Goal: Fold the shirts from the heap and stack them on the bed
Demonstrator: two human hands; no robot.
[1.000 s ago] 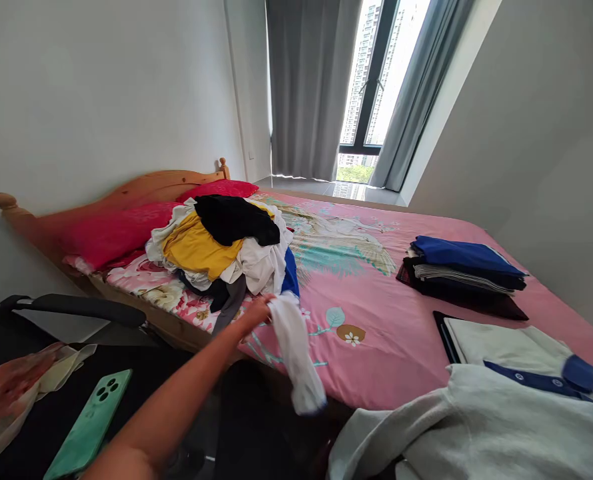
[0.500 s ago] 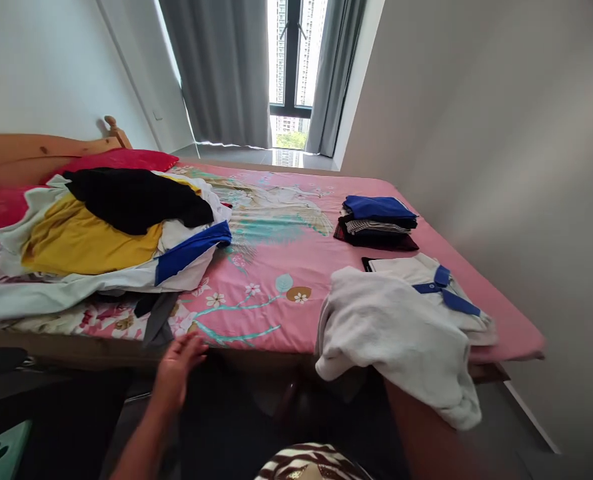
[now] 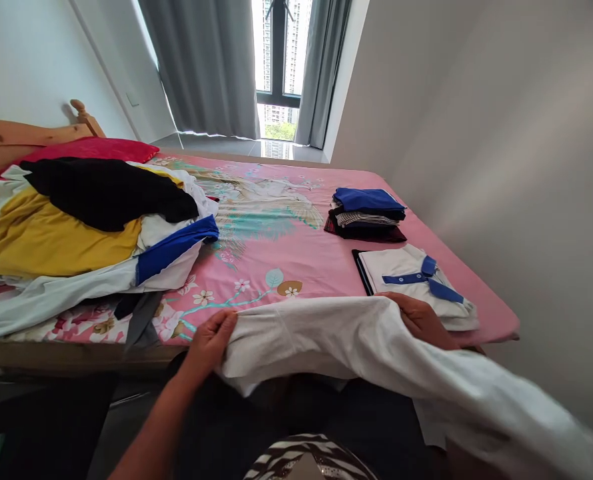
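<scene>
A white garment (image 3: 326, 333), its exact kind unclear, is stretched between my two hands in front of the bed's near edge. My left hand (image 3: 215, 340) pinches its left end. Toward the right, my right hand (image 3: 416, 317) grips the upper edge, with part of its fingers behind the fabric. From there a long part of the cloth trails to the lower right, blurred by motion. Just beyond my right hand lies a folded white polo shirt (image 3: 371, 265) with a blue collar and placket, on top of dark folded cloth.
On the pink flowered bed (image 3: 266, 260), a loose heap holds a yellow garment (image 3: 61, 240), a black garment (image 3: 111, 193) and white and blue ones. A folded stack (image 3: 366, 217) sits farther back at right. A wall (image 3: 466, 167) borders the bed's right side.
My left hand, free and open before, now holds the left end of the white garment. The garment has gone from hanging bunched at the right to spread between both hands. The view shifted slightly.
</scene>
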